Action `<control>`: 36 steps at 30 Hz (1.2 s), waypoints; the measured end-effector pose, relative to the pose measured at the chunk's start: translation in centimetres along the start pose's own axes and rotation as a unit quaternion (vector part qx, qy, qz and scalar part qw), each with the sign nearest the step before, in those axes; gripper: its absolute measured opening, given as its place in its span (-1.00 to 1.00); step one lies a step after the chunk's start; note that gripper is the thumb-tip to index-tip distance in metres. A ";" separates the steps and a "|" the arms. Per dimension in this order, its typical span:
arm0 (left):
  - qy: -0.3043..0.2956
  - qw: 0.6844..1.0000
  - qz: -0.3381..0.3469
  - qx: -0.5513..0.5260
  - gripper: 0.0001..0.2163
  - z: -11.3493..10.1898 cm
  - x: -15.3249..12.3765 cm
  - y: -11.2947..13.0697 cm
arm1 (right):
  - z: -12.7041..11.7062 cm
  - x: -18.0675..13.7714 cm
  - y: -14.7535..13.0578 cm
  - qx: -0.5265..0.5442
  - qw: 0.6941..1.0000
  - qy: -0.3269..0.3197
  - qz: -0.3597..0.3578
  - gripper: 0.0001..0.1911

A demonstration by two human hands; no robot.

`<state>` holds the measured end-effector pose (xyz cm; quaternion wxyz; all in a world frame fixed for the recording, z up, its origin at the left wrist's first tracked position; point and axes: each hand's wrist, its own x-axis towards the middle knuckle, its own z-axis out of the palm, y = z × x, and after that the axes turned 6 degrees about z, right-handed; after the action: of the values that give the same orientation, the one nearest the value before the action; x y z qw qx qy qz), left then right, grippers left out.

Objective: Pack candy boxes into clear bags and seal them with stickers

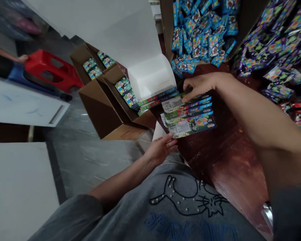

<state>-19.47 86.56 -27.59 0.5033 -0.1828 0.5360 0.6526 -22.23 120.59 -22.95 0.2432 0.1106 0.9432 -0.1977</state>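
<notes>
A row of flat, printed candy-style boxes (pixel 193 125) leans together at the table edge, green and dark with red and blue edges. My left hand (pixel 163 149) has its fingers closed at the lower left corner of the nearest box. My right hand (pixel 200 86) reaches across to the far end of the row. Its thumb lies on a box face and its other fingers curl behind, partly hidden. Just beyond, more flat boxes (pixel 159 97) lie against a white open carton (pixel 150 78).
Open brown cardboard cartons (pixel 102 112) holding printed boxes stand at left. Blue packets (pixel 203 40) fill a carton at the back; purple packets (pixel 276 43) pile at right. The table (pixel 230 154) is reddish brown. Another person's hand (pixel 22 59) touches a red plastic item (pixel 52 70).
</notes>
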 end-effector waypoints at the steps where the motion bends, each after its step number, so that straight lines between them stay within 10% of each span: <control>1: 0.000 1.000 -0.008 -0.007 -0.87 0.3 -0.2 0.3 | 0.2 0.6 0.3 0.012 1.000 -0.022 0.004 -0.12; 8: 0.005 1.000 -0.016 -0.008 -0.81 3.3 -1.2 1.3 | 2.0 1.8 1.6 0.123 0.990 -0.058 -0.050 -0.24; 16: 0.037 0.998 -0.045 0.017 -0.83 5.1 -3.7 1.5 | 5.1 -7.1 -1.1 0.077 0.978 -0.035 -0.192 -0.37; 24: -0.053 0.977 -0.176 0.107 -0.86 6.3 -3.4 -0.9 | 9.9 -15.1 1.1 0.113 0.988 -0.078 -0.069 -0.33; 31: -0.094 0.969 -0.161 0.164 -0.79 8.7 -3.7 -1.6 | 13.2 -21.0 2.0 0.226 0.972 -0.051 -0.041 0.18; 36: -0.130 0.953 -0.219 0.165 -0.80 8.3 -3.8 -3.1 | 15.1 -24.5 3.3 0.306 0.946 -0.089 -0.052 -0.08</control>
<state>-12.73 91.87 -23.29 0.7227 -0.1234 0.5129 0.4465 6.08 114.37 -23.86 0.2705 0.1126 0.8159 -0.4984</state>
